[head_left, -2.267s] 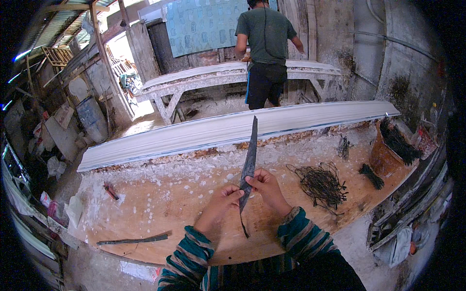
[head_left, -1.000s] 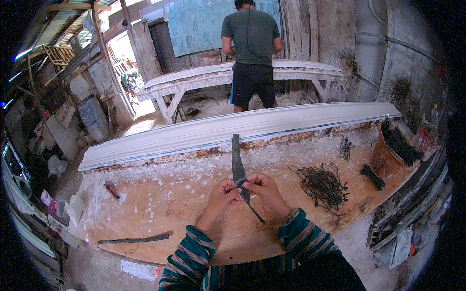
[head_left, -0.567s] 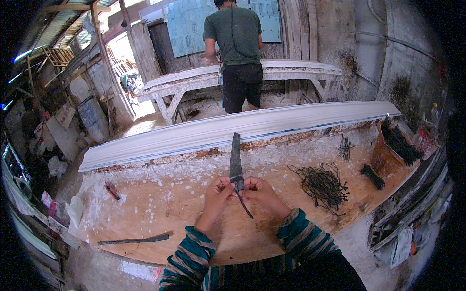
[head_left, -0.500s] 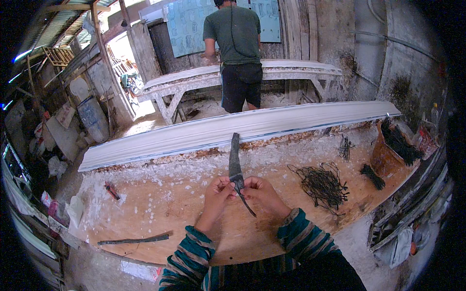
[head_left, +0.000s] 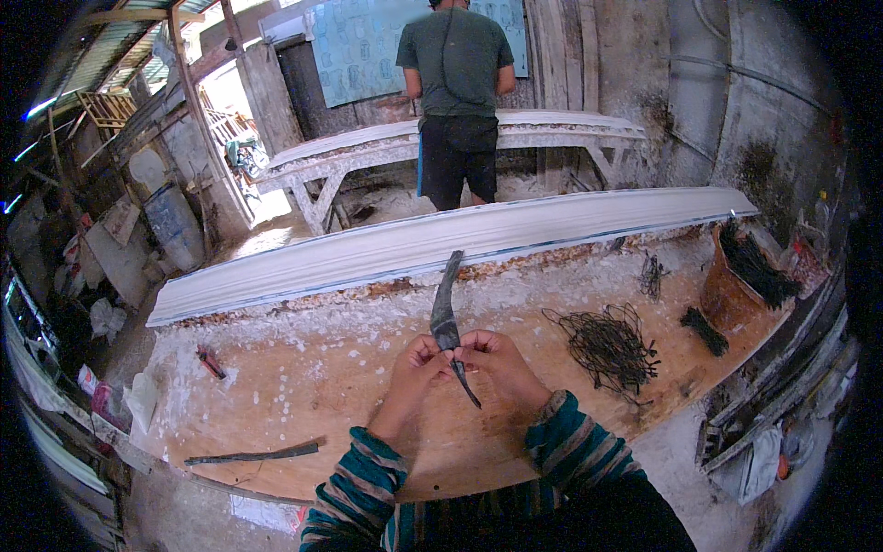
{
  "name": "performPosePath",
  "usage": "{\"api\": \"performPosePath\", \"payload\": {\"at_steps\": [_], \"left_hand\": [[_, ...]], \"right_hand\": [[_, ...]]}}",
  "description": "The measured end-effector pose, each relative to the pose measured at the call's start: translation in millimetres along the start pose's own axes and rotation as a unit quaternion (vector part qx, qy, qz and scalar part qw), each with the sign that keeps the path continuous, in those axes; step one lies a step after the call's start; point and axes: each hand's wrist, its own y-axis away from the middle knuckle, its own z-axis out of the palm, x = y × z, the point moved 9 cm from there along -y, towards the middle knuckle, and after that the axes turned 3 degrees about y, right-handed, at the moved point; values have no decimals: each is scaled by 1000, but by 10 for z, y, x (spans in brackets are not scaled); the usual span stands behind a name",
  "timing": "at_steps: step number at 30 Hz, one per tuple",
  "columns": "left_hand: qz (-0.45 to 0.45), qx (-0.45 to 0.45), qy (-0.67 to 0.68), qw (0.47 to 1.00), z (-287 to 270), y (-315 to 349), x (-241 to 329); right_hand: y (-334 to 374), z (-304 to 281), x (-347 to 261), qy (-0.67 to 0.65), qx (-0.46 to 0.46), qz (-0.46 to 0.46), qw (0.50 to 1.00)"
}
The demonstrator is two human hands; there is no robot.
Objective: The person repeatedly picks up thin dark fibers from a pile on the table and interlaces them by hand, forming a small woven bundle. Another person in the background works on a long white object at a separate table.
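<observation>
Two bare hands, left hand (head_left: 418, 366) and right hand (head_left: 498, 362), are pinching one long tapered dark-grey strip (head_left: 443, 319), grip clamped below its middle, over white-spattered brown wooden counter (head_left: 322, 396). Tangled thin black cords (head_left: 611, 350) are lying at its 3 o'clock, narrow blackish strip (head_left: 253, 455) at 8.

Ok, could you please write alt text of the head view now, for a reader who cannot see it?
The camera wearer's left grip and right grip pinch a dark strip over a wooden table. To the right are a dark tangle and a brown tub; beyond a long white piece, a co-worker stands, back turned.
</observation>
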Motion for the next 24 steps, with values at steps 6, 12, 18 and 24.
{"api": "performPosePath", "payload": {"at_steps": [6,12,18,24], "left_hand": [[-18,17,-19,1000,-31,4,15],[-17,17,10,1000,-47,-8,-13],[2,46,17,999,-117,-16,-20],[2,38,21,999,-93,-8,-5]], "right_hand": [[23,-14,-33,-13,19,5,1000],[15,-60,-17,-19,30,14,999],[31,67,-60,25,-1,9,1000],[21,88,-9,30,-24,9,999]]}}
